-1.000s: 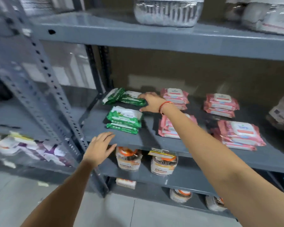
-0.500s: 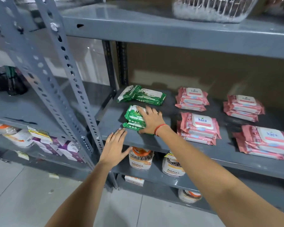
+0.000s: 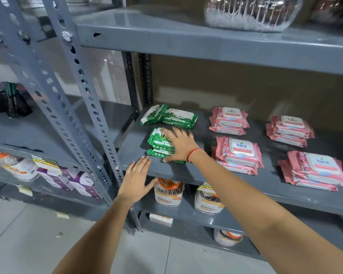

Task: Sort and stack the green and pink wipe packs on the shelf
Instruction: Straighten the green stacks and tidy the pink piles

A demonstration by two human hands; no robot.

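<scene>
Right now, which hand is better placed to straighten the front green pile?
Right. The right hand lies flat on the front green pile; the left hand is open at the shelf edge.

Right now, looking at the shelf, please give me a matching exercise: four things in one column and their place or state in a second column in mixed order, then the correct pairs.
Column one:
1. right hand
2. left hand
3. rear green packs
4. fitfizz jars

Column two:
A. on the shelf below the wipes
B. flat on top of the front green stack
C. lying untouched at the back left of the shelf
D. open, fingers at the front edge of the shelf

Pairs: 1-B, 2-D, 3-C, 4-A
</scene>
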